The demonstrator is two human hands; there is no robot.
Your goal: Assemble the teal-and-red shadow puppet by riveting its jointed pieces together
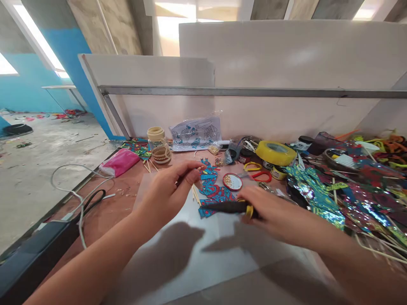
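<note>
My left hand (pixel 170 186) is closed in a pinch above the sheet, thumb against forefinger; whatever sits between the fingertips is too small to make out. In my right hand (pixel 259 207) is a long, dark pointed tool (pixel 224 206) with a yellow-and-black handle, blurred by motion, its tip pointing left. Beneath both hands lie blue-and-red patterned cut-out pieces (pixel 210 188) on a pale translucent sheet (pixel 178 258). A few thin wooden sticks (pixel 196 195) rest beside them. Just beyond my right hand is a round red-rimmed dish (pixel 232 181) with small gold-coloured fasteners.
Farther back stand a lidded jar (pixel 156 137), a bagged printed drawing (pixel 196 134) and a yellow tape roll (pixel 275 153). Shiny patterned pieces and sticks (pixel 321 199) pile up at right. A pink cloth pouch (pixel 120 162), white cable (pixel 81 199) and black box (pixel 38 254) lie left.
</note>
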